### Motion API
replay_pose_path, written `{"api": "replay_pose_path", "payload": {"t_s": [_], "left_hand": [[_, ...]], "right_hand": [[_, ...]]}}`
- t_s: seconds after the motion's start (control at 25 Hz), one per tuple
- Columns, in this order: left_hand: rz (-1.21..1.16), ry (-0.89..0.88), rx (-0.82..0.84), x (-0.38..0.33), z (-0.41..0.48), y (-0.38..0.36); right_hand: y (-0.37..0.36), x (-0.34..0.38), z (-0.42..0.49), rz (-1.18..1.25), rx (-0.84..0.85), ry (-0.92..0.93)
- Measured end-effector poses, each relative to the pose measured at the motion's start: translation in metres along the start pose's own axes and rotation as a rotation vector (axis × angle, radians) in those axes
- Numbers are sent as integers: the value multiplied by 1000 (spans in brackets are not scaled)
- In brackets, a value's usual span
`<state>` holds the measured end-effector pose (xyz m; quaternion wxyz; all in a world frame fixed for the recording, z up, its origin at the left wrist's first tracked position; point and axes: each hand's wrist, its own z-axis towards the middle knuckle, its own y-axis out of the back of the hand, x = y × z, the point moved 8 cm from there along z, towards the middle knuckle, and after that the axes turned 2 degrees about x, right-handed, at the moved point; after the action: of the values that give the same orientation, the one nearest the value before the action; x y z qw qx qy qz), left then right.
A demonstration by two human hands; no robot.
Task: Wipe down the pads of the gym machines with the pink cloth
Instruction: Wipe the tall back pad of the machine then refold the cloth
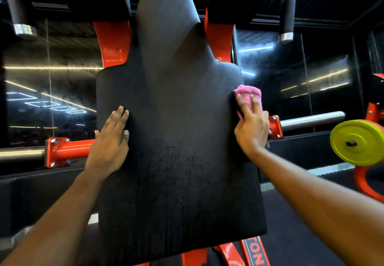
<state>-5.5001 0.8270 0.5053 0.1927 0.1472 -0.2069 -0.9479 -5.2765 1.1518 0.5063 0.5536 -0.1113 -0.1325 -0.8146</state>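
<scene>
A large black back pad [176, 130] of a red-framed gym machine fills the middle of the view, with small droplets on its lower half. My left hand [111, 139] lies flat on the pad's left part, fingers straight. My right hand [252, 124] presses the pink cloth [248, 93] against the pad's right edge, fingers spread over the cloth, which bunches out above the fingertips.
Red frame arms [113, 41] rise behind the pad. Chrome bars with red mounts stick out at the left [60, 151] and the right [311, 120]. A yellow-green weight plate [357, 142] hangs at the far right. Two black handles [287, 8] hang overhead. Mirrors line the back.
</scene>
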Motion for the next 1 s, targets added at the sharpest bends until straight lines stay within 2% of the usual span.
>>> {"api": "replay_pose_path", "payload": {"t_s": [0.12,0.24,0.32,0.36,0.4,0.52,0.6,0.72,0.92,1.0], "left_hand": [[-24,15,-13,-2,0,-2],[-46,-6,6,5,2,-2],[-58,-52,18,14,2,1],[-58,-75,17,17,1,2],[-58,-92,12,19,-2,2],[-57,-133,-12,23,-11,4],[-66,-122,-34,28,-15,7],[-102,-82,-52,38,-24,11],[-164,-55,12,53,-46,12],[-195,-17,21,54,-53,12]], "right_hand": [[-23,66,-60,12,-24,265],[-47,129,-133,20,85,653],[-46,137,-144,-22,139,864],[-40,134,-131,-52,138,911],[-34,126,-110,-81,120,877],[-13,103,-33,-8,38,416],[-17,115,-26,78,37,263],[-36,158,-75,128,62,423],[-47,181,-163,88,210,1010],[-39,180,-136,111,207,1034]]}}
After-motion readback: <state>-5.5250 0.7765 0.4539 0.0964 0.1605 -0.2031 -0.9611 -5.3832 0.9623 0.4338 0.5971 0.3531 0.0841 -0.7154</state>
